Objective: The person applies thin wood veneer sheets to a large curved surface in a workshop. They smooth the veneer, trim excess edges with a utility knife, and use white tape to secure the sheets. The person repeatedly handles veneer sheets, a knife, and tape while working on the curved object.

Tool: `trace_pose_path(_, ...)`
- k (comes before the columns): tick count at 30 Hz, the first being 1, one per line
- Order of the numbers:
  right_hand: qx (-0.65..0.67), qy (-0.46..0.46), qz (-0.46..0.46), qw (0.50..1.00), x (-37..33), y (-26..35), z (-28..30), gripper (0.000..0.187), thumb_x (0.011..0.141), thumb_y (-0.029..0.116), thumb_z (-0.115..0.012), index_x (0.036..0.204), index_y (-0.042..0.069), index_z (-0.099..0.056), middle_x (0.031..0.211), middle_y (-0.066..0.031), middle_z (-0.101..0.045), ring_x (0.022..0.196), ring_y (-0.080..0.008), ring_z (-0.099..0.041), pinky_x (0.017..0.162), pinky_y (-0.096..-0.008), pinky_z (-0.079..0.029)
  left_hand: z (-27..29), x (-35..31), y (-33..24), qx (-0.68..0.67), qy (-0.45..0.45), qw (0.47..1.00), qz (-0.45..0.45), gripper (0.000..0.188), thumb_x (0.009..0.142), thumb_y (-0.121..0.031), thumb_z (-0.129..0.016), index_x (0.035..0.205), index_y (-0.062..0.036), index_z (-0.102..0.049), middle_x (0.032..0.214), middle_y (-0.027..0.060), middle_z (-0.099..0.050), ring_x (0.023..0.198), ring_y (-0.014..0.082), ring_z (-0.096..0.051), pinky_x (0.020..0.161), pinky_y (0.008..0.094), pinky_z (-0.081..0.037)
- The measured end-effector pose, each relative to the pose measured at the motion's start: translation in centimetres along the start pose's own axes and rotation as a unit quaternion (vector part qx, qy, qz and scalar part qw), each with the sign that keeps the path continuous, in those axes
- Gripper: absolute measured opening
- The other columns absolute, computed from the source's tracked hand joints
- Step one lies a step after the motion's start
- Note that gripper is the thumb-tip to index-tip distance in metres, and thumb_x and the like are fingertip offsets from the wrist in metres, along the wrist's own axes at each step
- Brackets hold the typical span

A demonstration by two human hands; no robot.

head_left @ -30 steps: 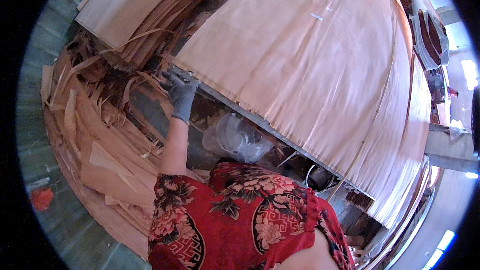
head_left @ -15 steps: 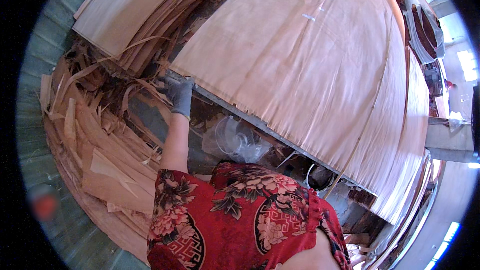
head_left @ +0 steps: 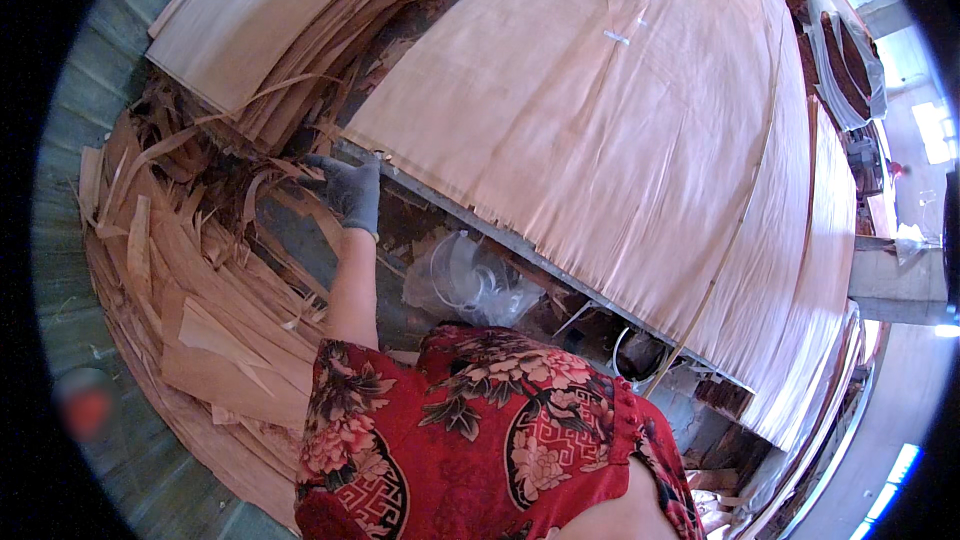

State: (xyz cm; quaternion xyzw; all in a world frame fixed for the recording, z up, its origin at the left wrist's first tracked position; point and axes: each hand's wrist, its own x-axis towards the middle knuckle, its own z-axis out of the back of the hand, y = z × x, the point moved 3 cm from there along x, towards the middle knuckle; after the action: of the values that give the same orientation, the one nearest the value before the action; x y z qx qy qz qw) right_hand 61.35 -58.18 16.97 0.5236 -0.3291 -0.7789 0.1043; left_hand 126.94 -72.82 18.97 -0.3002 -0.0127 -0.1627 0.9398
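My left hand, in a grey glove, is at the near left corner of a large table. Its fingers stretch out to the left, apart from the thumb, and no object shows in them. Against the table's metal edge rests the thumb side of the hand. A wide sheet of pale wood veneer covers the tabletop, with short strips of white tape along a seam. Long splits run through the sheet toward its ragged near edge. Only the upper part of my right arm shows at the bottom; my right hand is out of view.
Torn veneer scraps are heaped at the left. Behind them stands another stack of veneer sheets. A clear plastic bag hangs under the table edge, near a white ring. A thin strip crosses the sheet's right side.
My left hand has shifted slightly down and left along the table corner, its fingers now more stretched out. The veneer sheet looks nearly the same.
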Motion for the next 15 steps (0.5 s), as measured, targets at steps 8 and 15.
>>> trace_pose_path(8, 0.007, 0.0, -0.002, 1.0, 0.3, -0.5, 0.1, 0.027, 0.088, 0.04, -0.051, 0.09, 0.013, -0.053, 0.056, 0.0045, -0.039, 0.041, -0.0104, -0.034, 0.038, -0.0235, -0.03, -0.3, 0.2, -0.1, 0.042, 0.08, 0.996, 0.017, 0.123, 0.06, -0.047, -0.075, 0.133, 0.0115, 0.004, 0.137, 0.0349, -0.013, 0.129, 0.0498, -0.007, 0.107, 0.0456, -0.011)
trace_pose_path(15, 0.008, -0.002, 0.0, 1.0, 0.0, -1.3, 0.7, 0.027, 0.087, 0.04, -0.051, 0.087, 0.013, -0.053, 0.056, 0.0042, -0.039, 0.041, -0.011, -0.034, 0.038, -0.0239, -0.03, -2.8, 1.3, -0.3, -0.061, 0.032, 0.997, -0.029, 0.122, 0.058, -0.057, -0.074, 0.133, 0.0107, -0.006, 0.138, 0.0311, -0.016, 0.128, 0.0461, -0.015, 0.104, 0.0461, -0.019)
